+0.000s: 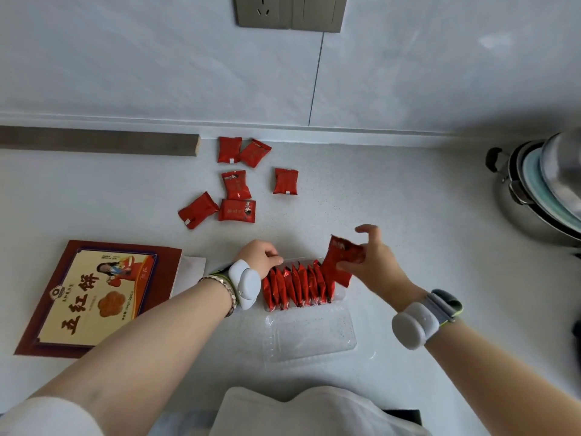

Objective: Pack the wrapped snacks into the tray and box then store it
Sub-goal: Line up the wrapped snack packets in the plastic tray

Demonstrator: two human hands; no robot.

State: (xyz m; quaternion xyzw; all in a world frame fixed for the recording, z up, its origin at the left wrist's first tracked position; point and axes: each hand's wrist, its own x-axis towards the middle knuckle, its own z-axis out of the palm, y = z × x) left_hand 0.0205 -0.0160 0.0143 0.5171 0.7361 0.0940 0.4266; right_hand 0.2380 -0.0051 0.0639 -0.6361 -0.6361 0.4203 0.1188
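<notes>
Clear tray point(309, 338), thin bendy plastic: near half bare, far half full of red packets point(295, 287) standing on edge. Right hand point(374, 259) pinches one shiny crinkly packet point(342, 262) at row's right end. Left hand point(261, 256), fingers bent at row's left end; grip unclear. Flat cardboard box point(94, 297) left, not filled. Six loose packets point(232, 180) farther back, waiting.
</notes>
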